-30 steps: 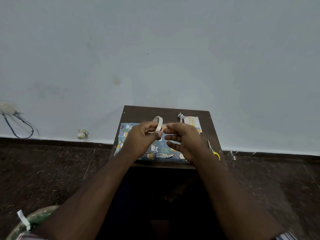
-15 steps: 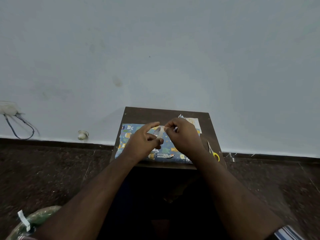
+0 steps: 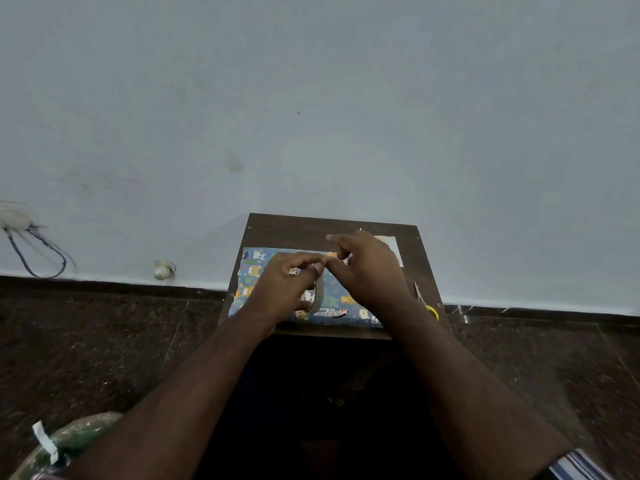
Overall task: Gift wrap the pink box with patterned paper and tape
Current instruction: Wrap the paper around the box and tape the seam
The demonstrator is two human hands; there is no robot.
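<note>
On the small dark wooden tabletop (image 3: 287, 230) the flat parcel in blue animal-print paper (image 3: 252, 271) lies beneath both hands. The left hand (image 3: 287, 289) grips a pale tape roll (image 3: 319, 292); the right hand (image 3: 370, 268) pinches at its fingertips, presumably the tape's end. Yellow-handled scissors (image 3: 427, 304) lie just right.

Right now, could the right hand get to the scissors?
Probably yes: the scissors lie uncovered on the table just beside the right hand, though its fingers seem busy at the tape roll.

Small dark wooden table (image 3: 298, 230) with patterned paper (image 3: 254, 271), scissors (image 3: 426, 304), a pale card (image 3: 393, 244)
</note>
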